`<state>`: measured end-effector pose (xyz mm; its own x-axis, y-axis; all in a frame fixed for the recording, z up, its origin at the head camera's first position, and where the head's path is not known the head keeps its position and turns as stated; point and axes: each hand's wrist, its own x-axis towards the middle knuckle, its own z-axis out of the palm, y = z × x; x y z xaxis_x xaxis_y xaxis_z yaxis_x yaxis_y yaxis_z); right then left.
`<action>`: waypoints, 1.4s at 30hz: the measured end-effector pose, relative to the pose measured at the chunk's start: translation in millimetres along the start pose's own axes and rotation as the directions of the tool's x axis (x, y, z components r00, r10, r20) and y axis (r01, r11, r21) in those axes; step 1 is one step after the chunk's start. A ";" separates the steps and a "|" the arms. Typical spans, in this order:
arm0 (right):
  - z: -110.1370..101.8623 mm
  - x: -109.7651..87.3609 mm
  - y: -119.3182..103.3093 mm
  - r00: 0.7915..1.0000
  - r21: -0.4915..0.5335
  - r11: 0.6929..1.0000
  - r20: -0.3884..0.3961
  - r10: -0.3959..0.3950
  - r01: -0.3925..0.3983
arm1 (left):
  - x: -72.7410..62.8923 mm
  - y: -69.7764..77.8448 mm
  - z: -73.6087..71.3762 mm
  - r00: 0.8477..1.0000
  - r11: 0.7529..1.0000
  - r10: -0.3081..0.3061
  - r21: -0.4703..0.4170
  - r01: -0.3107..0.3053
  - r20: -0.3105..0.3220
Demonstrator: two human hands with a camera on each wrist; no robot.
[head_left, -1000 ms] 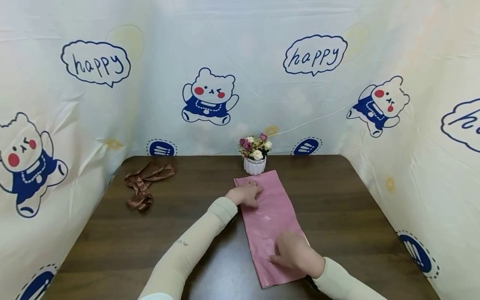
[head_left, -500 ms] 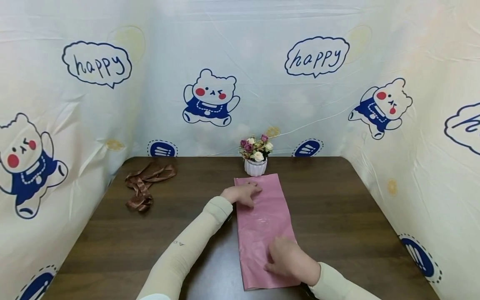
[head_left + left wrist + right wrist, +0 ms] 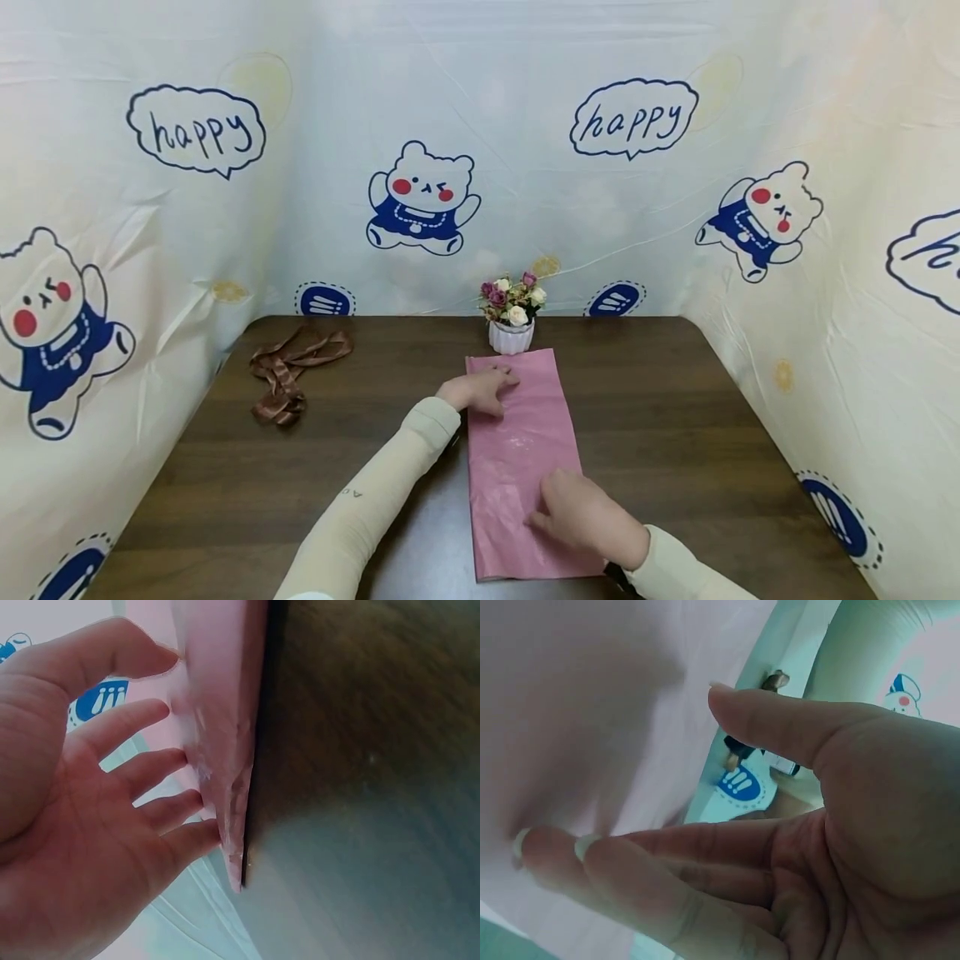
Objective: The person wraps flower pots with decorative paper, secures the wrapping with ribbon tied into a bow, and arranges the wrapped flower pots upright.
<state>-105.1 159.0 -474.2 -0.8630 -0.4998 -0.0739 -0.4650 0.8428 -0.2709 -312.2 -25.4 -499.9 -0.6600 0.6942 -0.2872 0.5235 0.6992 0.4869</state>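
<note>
A long, flat piece of folded pink paper (image 3: 522,454) lies lengthwise on the brown table, with a slight sheen and small wrinkles. My left hand (image 3: 480,392) rests on its far left part, fingers spread and tips at the surface. The left wrist view shows this hand (image 3: 112,795) with its fingers apart and the paper's layered edge (image 3: 225,735) beside the tabletop. Over the near right part is my right hand (image 3: 588,512), its fingertips down on the paper. In the right wrist view its fingers (image 3: 675,892) reach forward and touch the sheet, the thumb held apart.
Just beyond the paper's far end stands a small white pot (image 3: 512,337) of artificial roses (image 3: 513,298). A brown satin ribbon (image 3: 283,379) lies loosely heaped at the table's back left. A printed cloth (image 3: 525,200) hangs around the table's back and sides.
The paper has turned from a slant to lie straighter, its near end swinging left. Both hands have shifted slightly left with it, staying on the sheet.
</note>
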 end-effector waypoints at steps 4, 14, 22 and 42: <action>-2.7 -0.3 5.8 0.999 -0.042 0.998 -0.007 0.039 -0.039 | 0.6 -1.2 3.0 1.000 1.000 0.014 -0.001 -0.014 -0.013; -9.0 14.7 44.8 0.963 -0.095 0.960 -0.081 0.256 -0.263 | 1.7 -1.4 5.8 0.998 0.999 0.031 -0.003 -0.032 -0.058; -7.8 34.9 82.9 0.906 0.053 0.907 -0.056 0.420 -0.417 | 0.0 2.0 7.8 0.995 0.999 0.048 0.029 -0.046 -0.087; 2.0 52.7 111.4 0.944 0.346 0.890 -0.036 0.329 -0.298 | 0.7 4.0 13.8 0.991 0.999 0.026 0.045 -0.020 -0.128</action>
<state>-202.0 226.2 -510.1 -0.9745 -0.1868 -0.1245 -0.0886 0.8298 -0.5510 -303.2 -19.7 -509.5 -0.7098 0.6843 -0.1670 0.5605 0.6923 0.4545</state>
